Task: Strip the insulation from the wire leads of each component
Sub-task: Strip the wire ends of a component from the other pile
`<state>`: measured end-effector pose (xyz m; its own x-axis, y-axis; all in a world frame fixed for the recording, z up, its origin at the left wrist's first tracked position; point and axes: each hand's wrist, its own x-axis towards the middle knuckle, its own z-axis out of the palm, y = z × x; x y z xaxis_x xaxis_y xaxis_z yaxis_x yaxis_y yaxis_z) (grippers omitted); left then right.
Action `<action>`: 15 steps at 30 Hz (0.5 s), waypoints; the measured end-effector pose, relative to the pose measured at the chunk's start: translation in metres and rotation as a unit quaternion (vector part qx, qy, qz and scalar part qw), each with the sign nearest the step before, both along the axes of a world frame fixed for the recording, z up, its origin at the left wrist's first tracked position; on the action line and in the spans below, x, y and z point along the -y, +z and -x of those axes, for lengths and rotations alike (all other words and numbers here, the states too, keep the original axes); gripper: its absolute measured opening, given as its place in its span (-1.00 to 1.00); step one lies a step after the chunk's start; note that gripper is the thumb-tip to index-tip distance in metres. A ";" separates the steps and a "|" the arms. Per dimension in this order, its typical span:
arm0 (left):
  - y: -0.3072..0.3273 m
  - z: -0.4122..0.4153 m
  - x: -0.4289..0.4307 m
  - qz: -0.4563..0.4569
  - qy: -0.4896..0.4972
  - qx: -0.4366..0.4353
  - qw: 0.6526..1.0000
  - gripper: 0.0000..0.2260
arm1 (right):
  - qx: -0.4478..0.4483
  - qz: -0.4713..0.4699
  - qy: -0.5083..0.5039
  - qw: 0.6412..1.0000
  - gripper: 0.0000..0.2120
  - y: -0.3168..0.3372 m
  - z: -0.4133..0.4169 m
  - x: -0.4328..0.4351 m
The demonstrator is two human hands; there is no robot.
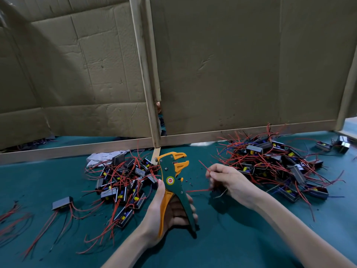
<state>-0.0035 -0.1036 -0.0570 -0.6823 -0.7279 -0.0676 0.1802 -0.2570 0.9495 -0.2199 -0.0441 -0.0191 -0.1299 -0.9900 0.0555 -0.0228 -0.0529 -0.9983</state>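
Note:
My left hand [164, 213] grips the handles of a green and orange wire stripper [173, 180], held upright with its orange jaws open at the top. To its right my right hand [226, 180] holds a small black component [219, 191], mostly hidden under the fingers, and pinches one of its red leads [202, 165], which points up toward the jaws. Another red lead [197, 190] sticks out left toward the stripper. The leads and the jaws are apart.
One pile of black components with red wires [123, 182] lies left of the stripper, a larger pile [274, 167] to the right. A lone component [62, 203] sits at the left. A cardboard screen on a wooden frame [154, 113] stands behind the green mat [241, 238].

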 end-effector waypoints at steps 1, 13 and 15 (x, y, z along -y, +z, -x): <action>-0.001 0.000 0.001 0.000 -0.010 0.003 1.000 -0.09 | 0.039 -0.001 0.008 0.999 -0.79 0.001 -0.001 -0.001; -0.015 0.000 0.013 -0.017 -0.063 0.016 0.998 -0.21 | 0.133 -0.010 0.058 0.989 -0.71 0.017 -0.015 -0.013; -0.017 0.000 0.015 -0.016 -0.071 0.008 0.997 -0.21 | 0.096 0.025 0.048 0.994 -0.74 0.016 -0.014 -0.014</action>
<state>-0.0031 -0.1186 -0.0739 -0.7775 -0.6206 -0.1017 0.1237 -0.3095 0.9428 -0.2056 -0.0301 -0.0030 -0.0483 -0.9949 0.0885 0.1764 -0.0957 -0.9797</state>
